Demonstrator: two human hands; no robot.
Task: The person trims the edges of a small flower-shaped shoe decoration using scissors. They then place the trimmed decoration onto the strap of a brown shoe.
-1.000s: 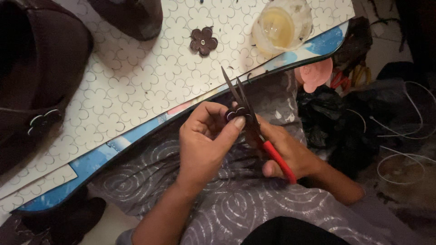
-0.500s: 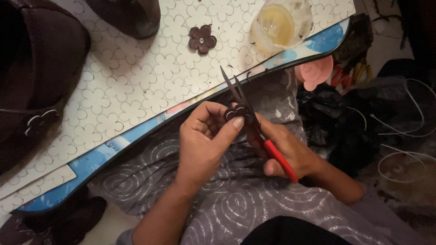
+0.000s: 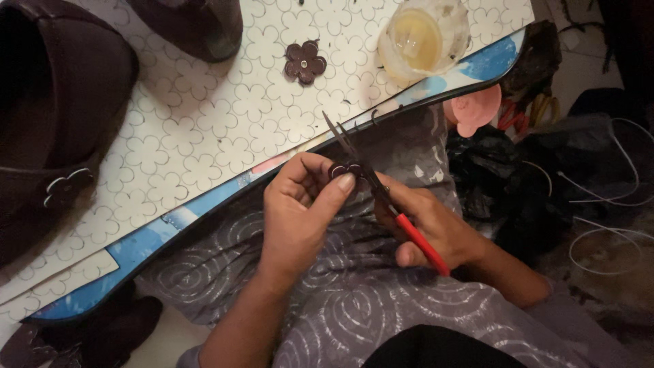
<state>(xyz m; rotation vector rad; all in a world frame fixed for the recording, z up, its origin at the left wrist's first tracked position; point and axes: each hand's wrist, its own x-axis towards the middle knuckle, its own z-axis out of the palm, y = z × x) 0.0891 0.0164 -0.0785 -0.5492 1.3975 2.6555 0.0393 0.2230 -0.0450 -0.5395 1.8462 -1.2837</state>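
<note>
Fingers (image 3: pixel 344 182) of left hand (image 3: pixel 296 211) pinch a small dark brown flower-shaped cutout (image 3: pixel 340 168), held over the lap just below the table (image 3: pixel 204 129) edge. Right hand (image 3: pixel 429 228) closed around red-handled scissors (image 3: pixel 381 194), blades parted at the cutout. Second flower cutout (image 3: pixel 304 62) lies on the table, near a glue jar (image 3: pixel 422 37).

Bare patterned desk (image 3: pixel 204 129) lies open between the brown flower cutout (image 3: pixel 304 62) and the dark shoe (image 3: pixel 54 116) at its left. The plastic cup (image 3: pixel 422 37) blocks the far right corner, and a second shoe (image 3: pixel 191 24) crowds the far edge
</note>
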